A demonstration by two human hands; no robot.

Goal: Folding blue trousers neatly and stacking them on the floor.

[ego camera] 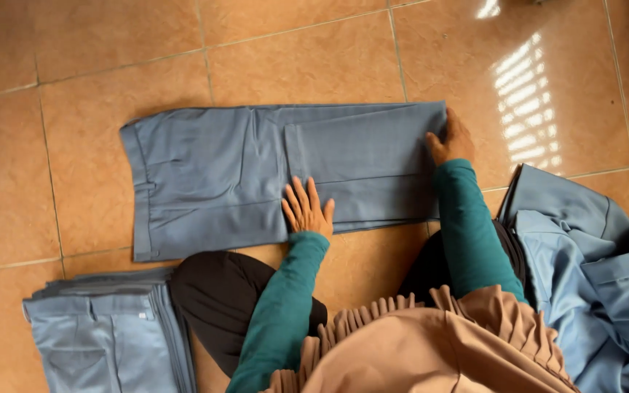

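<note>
A pair of blue-grey trousers (220, 175) lies flat on the tiled floor, folded once so the legs double back over themselves, waistband at the left. My left hand (306, 209) rests flat with fingers spread on the trousers near the edge of the folded-over layer. At the fold on the right end, my right hand (451, 140) grips the cloth with curled fingers. Both arms wear teal sleeves.
A neat stack of folded blue-grey trousers (107, 331) sits at the lower left. A loose heap of similar light blue garments (591, 269) lies at the right. My knees in black and a tan pleated garment fill the bottom. Orange floor tiles (314, 51) surround everything.
</note>
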